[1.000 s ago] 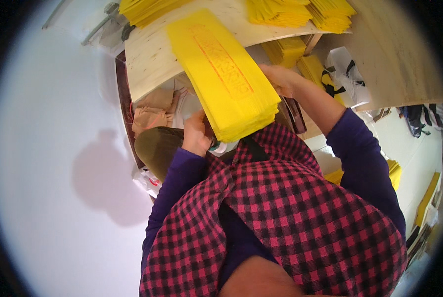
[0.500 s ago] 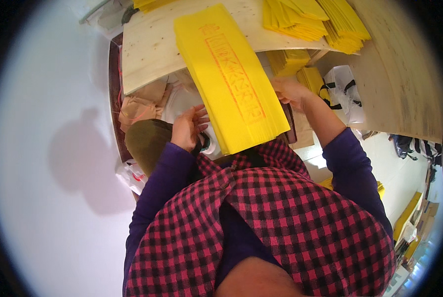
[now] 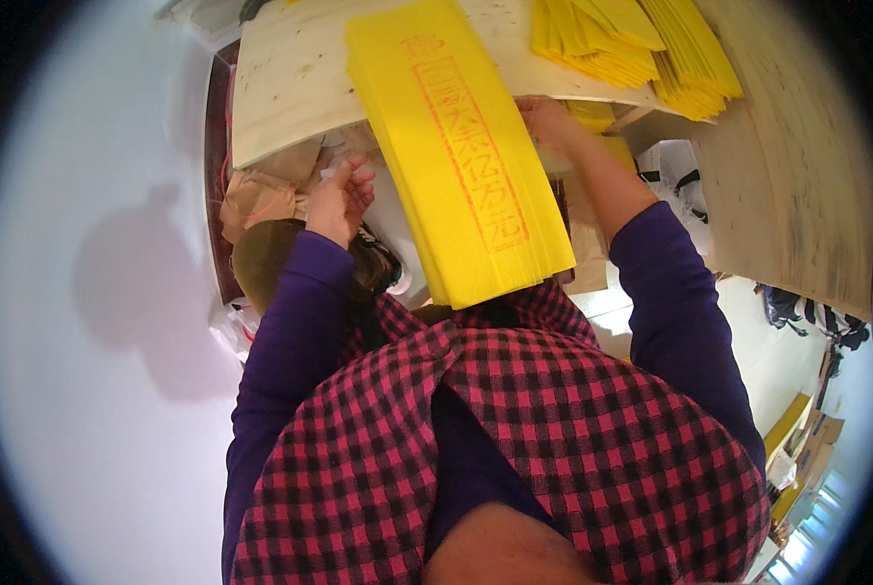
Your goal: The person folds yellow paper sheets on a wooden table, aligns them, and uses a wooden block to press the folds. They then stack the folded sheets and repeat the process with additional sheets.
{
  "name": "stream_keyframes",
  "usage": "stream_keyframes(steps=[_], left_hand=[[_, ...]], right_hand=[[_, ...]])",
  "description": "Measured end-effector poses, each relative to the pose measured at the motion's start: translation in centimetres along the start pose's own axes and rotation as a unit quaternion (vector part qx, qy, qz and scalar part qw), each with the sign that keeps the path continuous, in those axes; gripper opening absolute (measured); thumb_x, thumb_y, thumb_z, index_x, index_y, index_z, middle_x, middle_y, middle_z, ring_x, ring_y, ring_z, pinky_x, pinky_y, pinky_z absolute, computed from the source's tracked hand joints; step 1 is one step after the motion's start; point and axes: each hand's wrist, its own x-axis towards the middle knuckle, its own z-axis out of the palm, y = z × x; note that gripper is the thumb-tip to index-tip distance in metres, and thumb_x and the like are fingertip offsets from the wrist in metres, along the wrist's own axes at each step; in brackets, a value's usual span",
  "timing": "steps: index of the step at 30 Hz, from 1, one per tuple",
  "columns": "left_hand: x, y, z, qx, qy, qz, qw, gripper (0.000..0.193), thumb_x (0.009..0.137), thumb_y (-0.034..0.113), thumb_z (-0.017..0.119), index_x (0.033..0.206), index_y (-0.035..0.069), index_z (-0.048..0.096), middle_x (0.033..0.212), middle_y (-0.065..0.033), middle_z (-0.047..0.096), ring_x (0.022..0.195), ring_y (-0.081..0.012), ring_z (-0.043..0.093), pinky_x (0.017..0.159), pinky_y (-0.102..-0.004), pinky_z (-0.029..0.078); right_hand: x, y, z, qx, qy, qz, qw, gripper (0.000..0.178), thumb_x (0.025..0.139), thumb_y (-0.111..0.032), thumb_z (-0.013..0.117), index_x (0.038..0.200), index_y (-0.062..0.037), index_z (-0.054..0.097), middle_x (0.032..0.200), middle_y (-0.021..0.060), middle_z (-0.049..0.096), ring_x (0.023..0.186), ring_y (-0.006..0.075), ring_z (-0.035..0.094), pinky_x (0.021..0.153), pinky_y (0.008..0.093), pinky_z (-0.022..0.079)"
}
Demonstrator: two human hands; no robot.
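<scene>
A long stack of thin yellow paper sheets [image 3: 427, 166] with red printing lies before me. Its far part rests on the wooden table [image 3: 290, 107], and its near end juts over the edge above my lap. My left hand [image 3: 337, 202] is apart from the stack on its left, fingers loosely bent and nothing plainly held. On the other side, my right hand [image 3: 552, 125] is at the stack's right edge by the table's rim. Its fingertips reach the paper's side and are partly hidden; it does not wrap round the stack.
More yellow paper stacks [image 3: 602, 44] lie at the table's far right. Under the tabletop are brown paper [image 3: 261, 200] on the left and a white bag with black straps [image 3: 675, 180] on the right. A white wall [image 3: 115, 439] rises at my left, a wooden panel [image 3: 788, 195] at my right.
My left hand has moved up and left, farther from the stack. My right hand has risen along the stack's right edge to the table's rim. The stack has barely shifted.
</scene>
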Motion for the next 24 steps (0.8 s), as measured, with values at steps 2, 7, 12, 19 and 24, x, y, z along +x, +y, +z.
stream_keyframes(steps=[2,7,12,19,24], left_hand=[[-0.4,0.9,0.1,0.007,0.013,0.027,1.0,0.024,0.093,0.025,0.046,0.102,0.005,0.057,0.08,-0.0061,0.061,0.062,-0.0137,0.053,0.062,-0.027,0.046],[-2.7,2.2,0.7,0.045,0.001,0.094,0.995,0.027,0.093,0.024,0.047,0.106,0.003,0.058,0.079,-0.0059,0.061,0.064,-0.0122,0.053,0.063,-0.0228,0.045],[-5.3,1.8,0.5,0.125,-0.001,0.166,0.978,0.027,0.091,0.022,0.051,0.106,0.001,0.059,0.077,-0.0042,0.06,0.065,-0.0098,0.051,0.062,-0.0219,0.043],[-6.9,0.9,0.8,0.184,-0.033,0.222,0.957,0.024,0.091,0.018,0.051,0.106,0.001,0.06,0.081,-0.0045,0.061,0.068,-0.0093,0.052,0.065,-0.0222,0.043],[-7.3,1.2,0.8,0.244,-0.017,0.253,0.936,0.024,0.091,0.018,0.051,0.104,0.001,0.061,0.088,-0.004,0.061,0.077,-0.0096,0.052,0.069,-0.0233,0.043]], right_hand=[[-0.5,-1.2,-1.2,0.038,0.013,-0.022,0.999,0.024,0.082,-0.025,0.056,0.094,-0.0048,0.061,0.082,0.0031,0.058,0.073,0.013,0.05,0.06,0.029,0.039],[-2.7,-4.7,-3.0,0.047,0.001,-0.028,0.999,0.02,0.083,-0.023,0.055,0.096,-0.0072,0.06,0.074,-0.0012,0.052,0.066,0.0093,0.044,0.055,0.0257,0.035],[-7.0,-6.5,-6.1,0.078,-0.053,-0.078,0.992,0.014,0.084,-0.017,0.053,0.094,-0.0073,0.059,0.065,-0.0044,0.047,0.054,0.0043,0.037,0.047,0.0193,0.03],[-9.7,-7.7,-7.8,0.185,-0.104,-0.112,0.971,0.012,0.085,-0.01,0.052,0.094,-0.0039,0.057,0.067,-0.0026,0.051,0.053,0.0018,0.044,0.048,0.016,0.038],[-11.0,-8.3,-7.6,0.262,-0.143,-0.125,0.946,0.016,0.085,-0.01,0.053,0.098,-0.0017,0.057,0.082,0.0047,0.062,0.069,0.0085,0.06,0.061,0.0188,0.048]])
